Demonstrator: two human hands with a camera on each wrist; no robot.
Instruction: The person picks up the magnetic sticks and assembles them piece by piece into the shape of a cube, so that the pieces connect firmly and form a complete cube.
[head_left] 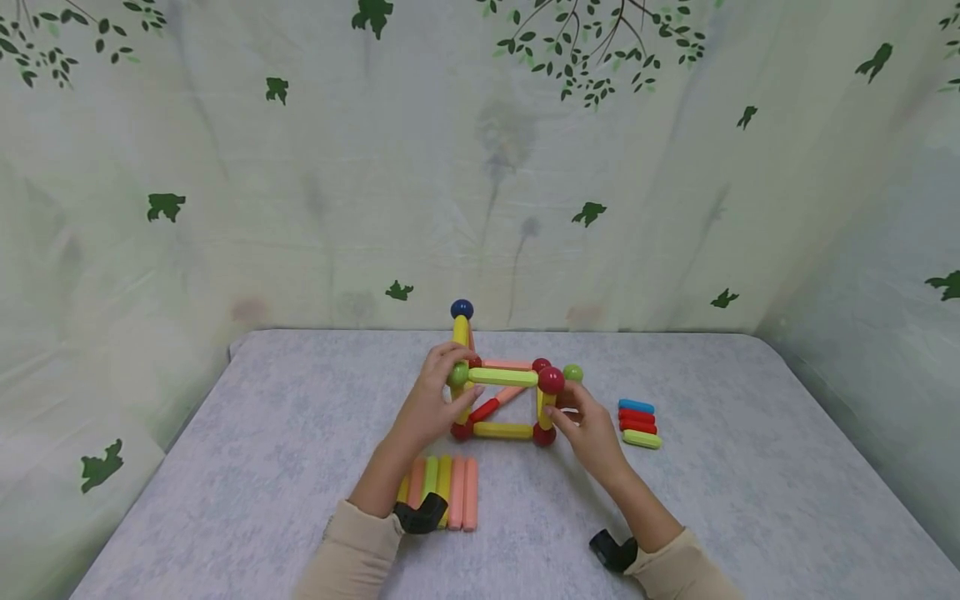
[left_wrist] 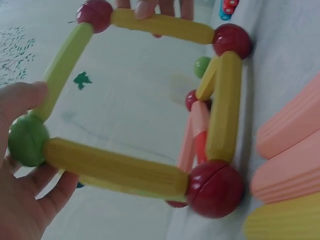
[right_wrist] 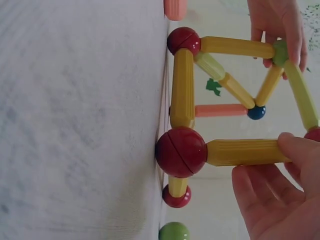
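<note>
A frame of magnetic building rods and balls stands on the table. My left hand grips its upper front-left corner, fingers around a green ball and thumb against the light green top rod. From that ball a yellow rod runs down to a red ball. At the front right, my right hand pinches the upright yellow rod between thumb and fingers. This rod joins an upper red ball to a lower red ball. Behind rises a dark blue ball.
Pink, yellow and green rods lie in a row in front of the frame, partly behind the left wrist. Right of it are short blue, red and green rods. A loose-looking green ball is behind the right hand. A leaf-patterned curtain hangs behind.
</note>
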